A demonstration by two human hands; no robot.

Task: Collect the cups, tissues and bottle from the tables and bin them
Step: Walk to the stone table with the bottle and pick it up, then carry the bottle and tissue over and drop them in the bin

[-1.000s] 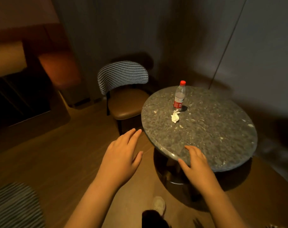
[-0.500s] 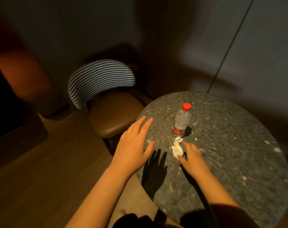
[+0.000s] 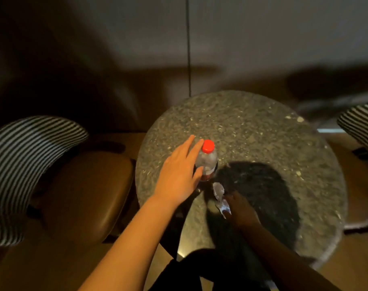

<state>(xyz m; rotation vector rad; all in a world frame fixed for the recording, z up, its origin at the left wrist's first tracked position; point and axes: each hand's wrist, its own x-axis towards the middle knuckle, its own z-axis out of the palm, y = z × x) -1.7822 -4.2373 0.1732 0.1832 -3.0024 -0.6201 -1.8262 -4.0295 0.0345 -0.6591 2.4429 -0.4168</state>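
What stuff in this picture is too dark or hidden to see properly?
- Head view: the right hand lies in dark shadow, so it is unclear whether it pinches the tissue.
- Head view: the label of the bottle is mostly hidden by the left hand and the steep view from above.
- Head view: the base of the table is covered by its own top.
- No bin or cups are in frame.

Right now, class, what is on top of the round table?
A red-capped bottle stands there, left hand at its side. A crumpled tissue lies by the right hand, which covers part.
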